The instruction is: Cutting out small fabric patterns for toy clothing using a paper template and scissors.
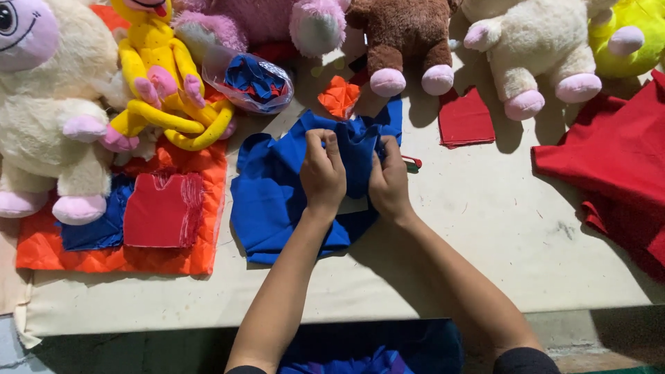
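Note:
A blue cloth (270, 197) lies crumpled in the middle of the pale table (499, 228). My left hand (322, 170) pinches a fold of it near its upper middle. My right hand (389, 181) grips the same bunched fold just to the right, knuckles up. Both hands sit close together, almost touching. A small orange cloth piece (339, 95) lies just beyond the blue cloth.
Plush toys line the far edge: a cream one (48, 118), a yellow one (163, 76), a pink one (277, 21), a brown one (409, 38), another cream one (533, 45). An orange quilted mat (201, 242) with red patch (163, 211) lies left. Red cloths (616, 159) lie right. A plastic bag of scraps (253, 82) sits behind.

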